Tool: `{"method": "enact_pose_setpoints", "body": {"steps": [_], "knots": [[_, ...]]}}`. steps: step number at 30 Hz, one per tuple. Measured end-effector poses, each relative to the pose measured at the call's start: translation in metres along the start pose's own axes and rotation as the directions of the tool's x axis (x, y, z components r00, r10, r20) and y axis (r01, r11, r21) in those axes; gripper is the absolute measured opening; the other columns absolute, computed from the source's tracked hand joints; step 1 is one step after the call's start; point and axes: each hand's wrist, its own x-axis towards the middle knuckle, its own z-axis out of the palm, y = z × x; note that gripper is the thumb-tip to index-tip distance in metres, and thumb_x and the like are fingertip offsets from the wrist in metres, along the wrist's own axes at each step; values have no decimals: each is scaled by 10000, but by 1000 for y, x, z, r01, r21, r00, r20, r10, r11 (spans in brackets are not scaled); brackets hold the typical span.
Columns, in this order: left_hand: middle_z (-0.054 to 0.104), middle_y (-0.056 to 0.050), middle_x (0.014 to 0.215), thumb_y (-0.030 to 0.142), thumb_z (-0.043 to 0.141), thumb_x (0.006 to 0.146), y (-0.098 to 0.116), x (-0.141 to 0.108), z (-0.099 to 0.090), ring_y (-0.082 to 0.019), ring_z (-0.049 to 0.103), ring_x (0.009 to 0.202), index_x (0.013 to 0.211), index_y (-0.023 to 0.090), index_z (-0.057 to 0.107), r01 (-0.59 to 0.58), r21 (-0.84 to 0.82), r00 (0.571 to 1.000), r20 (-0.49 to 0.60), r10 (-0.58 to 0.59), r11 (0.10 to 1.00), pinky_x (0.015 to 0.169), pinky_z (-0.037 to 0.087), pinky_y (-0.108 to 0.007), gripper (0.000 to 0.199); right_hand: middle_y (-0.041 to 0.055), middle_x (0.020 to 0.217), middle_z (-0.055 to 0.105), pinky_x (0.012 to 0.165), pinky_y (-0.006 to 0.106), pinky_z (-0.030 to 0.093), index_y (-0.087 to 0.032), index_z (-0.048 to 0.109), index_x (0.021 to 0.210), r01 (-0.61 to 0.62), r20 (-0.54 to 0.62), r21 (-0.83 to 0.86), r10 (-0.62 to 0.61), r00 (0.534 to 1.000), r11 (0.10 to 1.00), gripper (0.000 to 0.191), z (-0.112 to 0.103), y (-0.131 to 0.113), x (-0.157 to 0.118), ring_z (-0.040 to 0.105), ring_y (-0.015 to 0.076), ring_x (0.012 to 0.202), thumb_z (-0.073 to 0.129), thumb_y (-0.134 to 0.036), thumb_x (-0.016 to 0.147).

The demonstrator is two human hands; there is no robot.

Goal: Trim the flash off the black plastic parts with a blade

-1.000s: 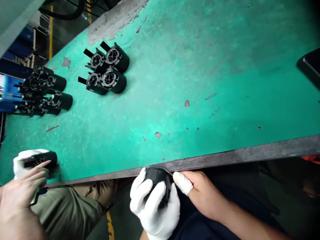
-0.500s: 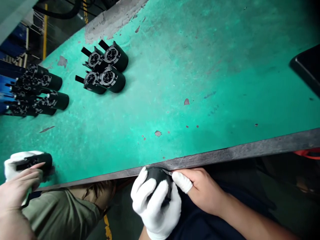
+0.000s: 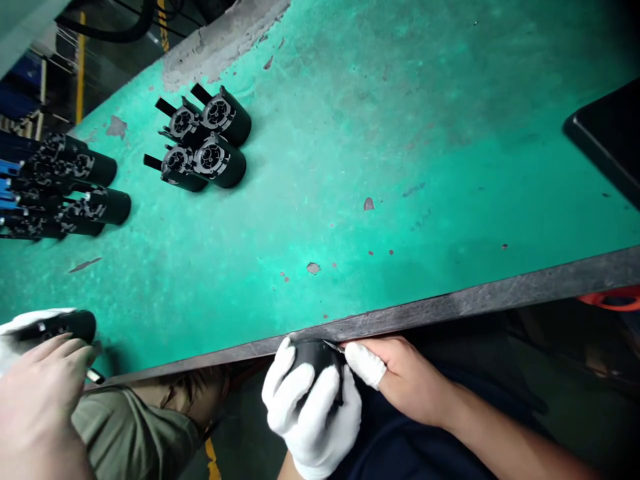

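Observation:
My left hand (image 3: 315, 417), in a white glove, is wrapped round a black plastic cylindrical housing (image 3: 313, 353) at the table's front edge. My right hand (image 3: 400, 373) is bare except for a white cover on the thumb. Its thumb and fingers pinch a thin metal blade (image 3: 334, 346), whose tip meets the rim of the housing. Most of that blade is hidden by the fingers. The housing's underside is hidden in my left palm.
Several black housings (image 3: 220, 160) stand grouped on the green table (image 3: 425, 133), with more housings (image 3: 107, 203) farther left. At lower left a co-worker's hands (image 3: 45, 380) hold another black housing (image 3: 80, 325). A black object (image 3: 613, 137) lies at the right edge.
My hands keep nearly the same place, with the blade still at the housing's rim. The co-worker's bare hand has shifted, and a tool end now shows below it. The view has shifted slightly.

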Motion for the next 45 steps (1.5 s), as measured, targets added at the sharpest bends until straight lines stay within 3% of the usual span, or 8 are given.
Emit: {"method": "enact_pose_setpoints", "body": {"steps": [10, 18, 22, 26, 29, 35, 40, 45], "knots": [[505, 2, 912, -23, 850, 531, -8, -1, -1, -272, 618, 1057, 818, 201, 632, -49, -25, 999, 23, 50, 998, 946, 590, -586, 425, 11, 927, 706, 869, 323, 443, -218, 671, 874, -120, -64, -33, 118, 991, 992, 264, 5, -7, 0, 617, 196, 898, 479, -332, 1013], [476, -36, 1361, 121, 786, 717, 7, -4, -28, -362, 571, 1271, 1132, 349, 578, 182, -300, 978, -43, -204, 936, 983, 546, -660, 517, -47, 719, 466, 596, 237, 337, -180, 597, 822, -162, 197, 332, 99, 975, 929, 267, 13, -30, -13, 385, 108, 665, 682, -419, 905], [294, -66, 1616, 467, 758, 797, -4, 13, -57, -386, 513, 1350, 1498, 466, 256, 430, -435, 902, 240, -358, 791, 940, 609, -555, 862, -24, 760, 531, 607, 246, 359, -199, 698, 931, 156, 171, -14, -152, 974, 988, 187, -3, -53, -16, 471, 114, 677, 658, -382, 931], [588, -135, 1406, 312, 876, 702, -24, 44, -90, -352, 627, 1231, 1519, 314, 337, 534, -373, 744, 633, -212, 759, 960, 614, -450, 980, 34, 907, 671, 680, 269, 426, -212, 688, 1150, 537, 360, -267, -434, 826, 800, 227, -18, -65, -10, 585, 143, 771, 529, -263, 996], [570, -112, 1420, 258, 894, 657, -29, 57, -99, -318, 602, 1267, 1494, 306, 359, 425, -249, 716, 680, -156, 870, 1047, 557, -461, 995, 46, 1027, 698, 765, 272, 477, -228, 621, 1262, 596, 411, -319, -459, 787, 737, 287, -25, -69, -9, 631, 157, 885, 499, -215, 1002], [506, -127, 1452, 111, 668, 794, -38, 63, -91, -283, 480, 1379, 1450, 214, 394, 5, 34, 905, 426, -19, 999, 1199, 395, -502, 718, 50, 1227, 638, 928, 310, 506, -276, 483, 1364, 332, 256, -507, -229, 939, 795, 388, -56, -76, -13, 619, 178, 1070, 434, -176, 992], [478, -107, 1482, -8, 535, 759, -65, 62, -81, -309, 356, 1464, 1480, 224, 370, -136, 126, 864, 501, 55, 983, 1224, 325, -578, 776, 64, 1175, 656, 848, 378, 538, -338, 284, 1569, 370, 299, -797, -221, 928, 477, 695, -78, -70, 5, 644, 230, 1041, 383, -94, 925], [468, -108, 1488, 16, 548, 752, -80, 66, -73, -307, 396, 1437, 1463, 222, 392, -43, 111, 837, 546, -24, 993, 1208, 366, -557, 756, 99, 1109, 676, 707, 380, 538, -200, 449, 1495, 386, 371, -895, -105, 923, 226, 622, -60, -85, 38, 679, 255, 871, 460, -114, 880]]}}
